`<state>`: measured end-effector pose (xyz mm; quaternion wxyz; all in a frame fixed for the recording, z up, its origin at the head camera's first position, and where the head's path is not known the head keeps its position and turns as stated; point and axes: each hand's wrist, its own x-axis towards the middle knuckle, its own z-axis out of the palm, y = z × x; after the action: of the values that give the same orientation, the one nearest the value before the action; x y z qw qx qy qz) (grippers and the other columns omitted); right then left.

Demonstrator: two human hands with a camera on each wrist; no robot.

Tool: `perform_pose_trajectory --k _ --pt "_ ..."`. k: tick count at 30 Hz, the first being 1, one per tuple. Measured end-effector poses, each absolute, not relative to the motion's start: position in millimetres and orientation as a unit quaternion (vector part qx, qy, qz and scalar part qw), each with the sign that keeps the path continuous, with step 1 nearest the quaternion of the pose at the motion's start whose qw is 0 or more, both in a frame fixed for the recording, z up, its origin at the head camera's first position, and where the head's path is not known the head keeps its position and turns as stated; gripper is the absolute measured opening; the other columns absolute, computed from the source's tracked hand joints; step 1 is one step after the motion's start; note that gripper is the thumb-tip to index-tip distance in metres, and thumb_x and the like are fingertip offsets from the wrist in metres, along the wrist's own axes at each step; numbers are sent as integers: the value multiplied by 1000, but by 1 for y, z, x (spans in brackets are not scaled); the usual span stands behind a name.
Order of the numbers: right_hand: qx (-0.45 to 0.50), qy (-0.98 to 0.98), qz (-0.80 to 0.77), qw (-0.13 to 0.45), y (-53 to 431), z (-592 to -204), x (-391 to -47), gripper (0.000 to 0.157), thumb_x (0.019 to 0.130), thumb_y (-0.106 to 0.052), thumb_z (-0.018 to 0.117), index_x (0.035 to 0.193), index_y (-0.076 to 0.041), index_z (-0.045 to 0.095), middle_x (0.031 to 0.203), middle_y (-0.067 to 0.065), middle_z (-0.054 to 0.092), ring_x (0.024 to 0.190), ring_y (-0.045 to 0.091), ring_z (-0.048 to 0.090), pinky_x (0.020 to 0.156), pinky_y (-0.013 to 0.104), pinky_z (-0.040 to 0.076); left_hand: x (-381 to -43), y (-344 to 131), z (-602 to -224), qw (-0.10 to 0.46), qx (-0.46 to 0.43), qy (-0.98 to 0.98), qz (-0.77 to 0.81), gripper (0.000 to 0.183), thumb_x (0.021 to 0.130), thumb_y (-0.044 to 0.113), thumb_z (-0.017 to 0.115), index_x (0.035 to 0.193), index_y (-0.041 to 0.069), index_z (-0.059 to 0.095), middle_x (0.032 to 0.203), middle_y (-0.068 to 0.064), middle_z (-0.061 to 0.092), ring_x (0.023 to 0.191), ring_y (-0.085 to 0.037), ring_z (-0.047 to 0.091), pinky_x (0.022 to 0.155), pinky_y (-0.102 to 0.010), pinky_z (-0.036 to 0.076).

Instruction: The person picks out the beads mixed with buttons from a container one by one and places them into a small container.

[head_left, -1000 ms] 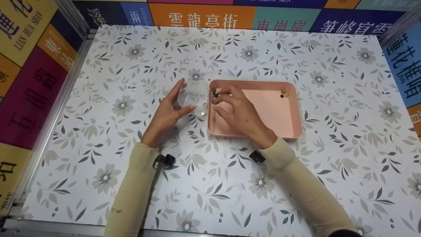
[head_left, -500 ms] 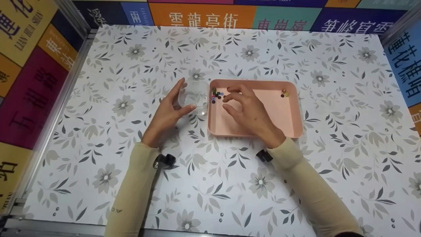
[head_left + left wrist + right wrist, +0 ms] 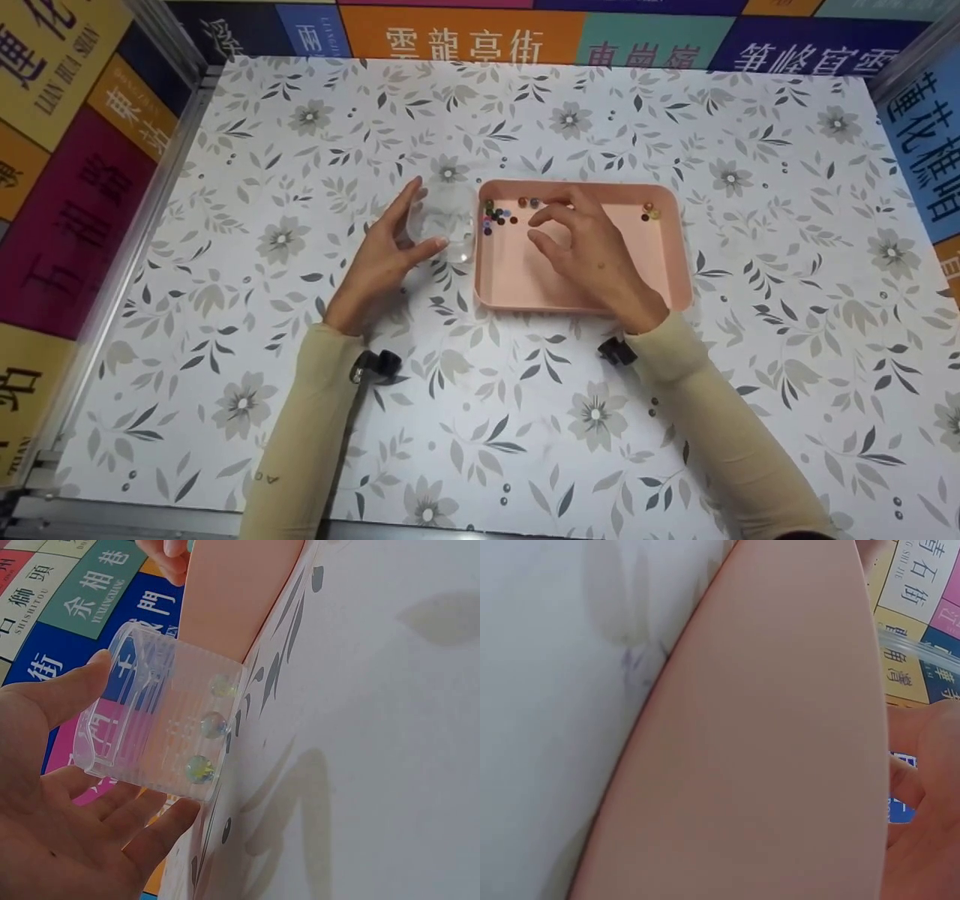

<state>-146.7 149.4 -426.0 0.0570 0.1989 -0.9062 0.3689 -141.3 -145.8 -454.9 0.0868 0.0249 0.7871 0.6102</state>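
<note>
My left hand (image 3: 384, 251) curves round a small clear plastic box (image 3: 161, 705), the thumb at its upper rim and the fingers along the opposite side. Three clear marbles (image 3: 213, 724) with coloured swirls show low inside it. Over a shallow pink tray (image 3: 517, 277) is my right hand (image 3: 598, 255), fingers bent and spread, thumb and index tips apart with nothing seen between them. Several coloured marbles (image 3: 492, 214) are gathered at the tray's left end. Two more marbles (image 3: 528, 202) lie near my middle fingertip. In the right wrist view the tray wall hides most of the fingers.
A small cluster of marbles (image 3: 650, 213) sits in the tray's far right corner. The box stands close against the tray's left wall. A floral-patterned cloth (image 3: 510, 435) covers the table, and printed panels (image 3: 465, 37) rise behind it.
My right hand has moved right, away from the left marbles, uncovering more of them. Two marbles now show near its middle finger. The left hand and the box have stayed put.
</note>
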Motion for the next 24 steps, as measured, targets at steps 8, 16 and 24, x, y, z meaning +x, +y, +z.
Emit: perform_pose_trajectory --k 8,16,24 --pt "181 -909 371 54 160 -429 -149 15 98 -18 74 109 -8 76 132 8 61 121 26 61 106 44 51 -142 -146 -455 84 26 780 619 94 92 21 81 165 40 26 173 3 30 161 -17 26 129 -39 34" --pt "174 -912 367 56 175 -430 -150 17 99 -18 73 111 -6 75 124 8 63 119 26 63 105 45 52 -143 -146 -457 82 34 790 607 93 93 24 80 166 36 24 173 1 29 163 -20 23 130 -43 33" --pt "154 -919 360 52 191 -431 -152 17 98 -15 72 112 -5 75 125 9 64 121 28 63 107 48 51 -142 -145 -455 87 22 789 608 94 92 26 81 165 41 24 173 4 28 163 -19 21 131 -40 30"
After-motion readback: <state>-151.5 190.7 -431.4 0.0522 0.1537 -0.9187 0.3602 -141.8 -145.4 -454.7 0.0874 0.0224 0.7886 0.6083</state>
